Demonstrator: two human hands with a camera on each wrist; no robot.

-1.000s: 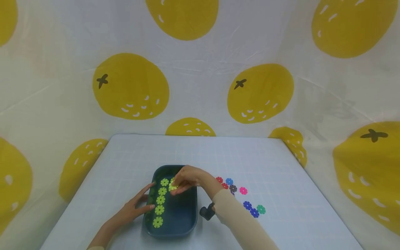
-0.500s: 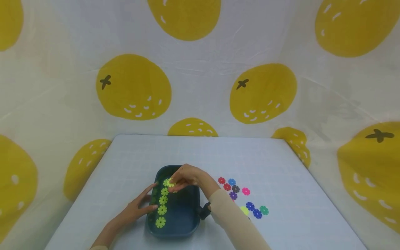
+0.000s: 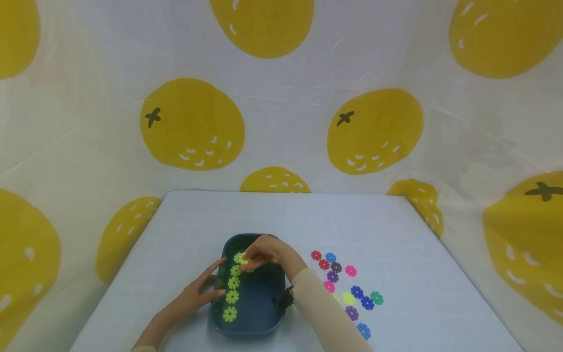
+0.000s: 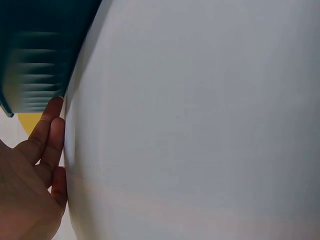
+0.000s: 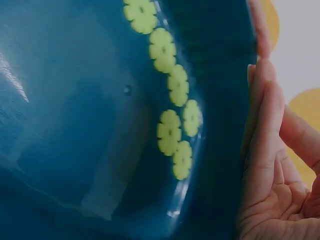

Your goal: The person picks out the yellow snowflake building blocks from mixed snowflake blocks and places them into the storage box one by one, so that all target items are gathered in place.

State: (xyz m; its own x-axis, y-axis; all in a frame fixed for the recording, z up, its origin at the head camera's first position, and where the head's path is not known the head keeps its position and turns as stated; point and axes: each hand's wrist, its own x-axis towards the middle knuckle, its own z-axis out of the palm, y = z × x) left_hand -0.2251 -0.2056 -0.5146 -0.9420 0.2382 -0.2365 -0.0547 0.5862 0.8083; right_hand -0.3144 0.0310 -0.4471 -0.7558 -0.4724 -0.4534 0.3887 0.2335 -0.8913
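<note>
A dark teal tray (image 3: 264,318) stands on the table, with a row of yellow-green flower discs (image 3: 232,297) along its left side. My left hand (image 3: 189,296) rests at the tray's left edge, thumb and index finger spread along the rim; in the left wrist view its other fingers extend against the outer wall. Over the tray's far end, my right hand (image 3: 264,252) pinches a flower disc (image 3: 244,259), overlapping the row's far disc. In the right wrist view several discs (image 5: 162,50) lie inside; the right hand (image 5: 270,165) shows at right, its held disc hidden.
To the tray's right lie scattered flower discs in pink (image 3: 350,271), red (image 3: 316,255), blue (image 3: 363,331), purple (image 3: 351,313), green (image 3: 377,297) and yellow (image 3: 349,298). A white curtain (image 3: 281,127) printed with yellow fruit hangs behind the table (image 3: 422,274).
My right hand has shifted slightly left within the tray, bringing its disc against the row's far disc. The view turns a little left. My left hand stays at the edge.
</note>
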